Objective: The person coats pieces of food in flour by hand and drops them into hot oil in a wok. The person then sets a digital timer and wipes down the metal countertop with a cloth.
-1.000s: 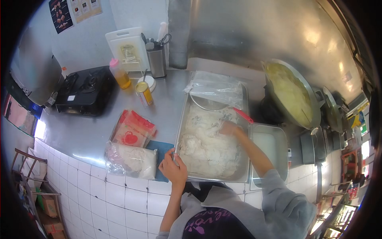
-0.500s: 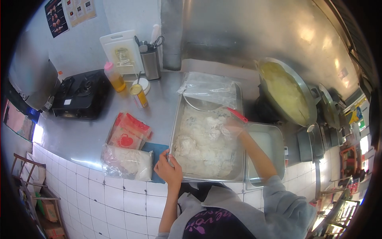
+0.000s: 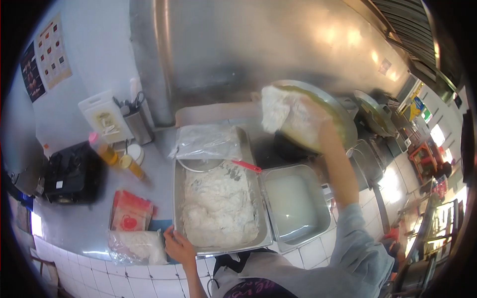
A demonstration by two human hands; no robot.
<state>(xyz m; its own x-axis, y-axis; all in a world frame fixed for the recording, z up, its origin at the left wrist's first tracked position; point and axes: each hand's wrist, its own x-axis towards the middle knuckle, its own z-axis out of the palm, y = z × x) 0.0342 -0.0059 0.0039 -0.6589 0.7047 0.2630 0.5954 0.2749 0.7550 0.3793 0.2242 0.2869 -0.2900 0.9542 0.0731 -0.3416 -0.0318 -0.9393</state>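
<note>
Counter [image 3: 79, 226], left hand [image 3: 180, 247] at tray [image 3: 263, 236] edge, grip unclear, right hand [image 3: 310, 117] around floured piece [image 3: 275, 109]

"What's on the left of the counter [image 3: 89, 221]?"
"A black stove [image 3: 77, 176]. Right of it, a pink-topped bottle [image 3: 108, 154], a can [image 3: 131, 168] and, just beside the can, a white lid [image 3: 136, 153]."
"And farther back?"
"A white board [image 3: 103, 113], with a metal utensil holder [image 3: 139, 127] on its right."
"The wall?"
"Two posters [image 3: 53, 54], side by side, far left."
</note>
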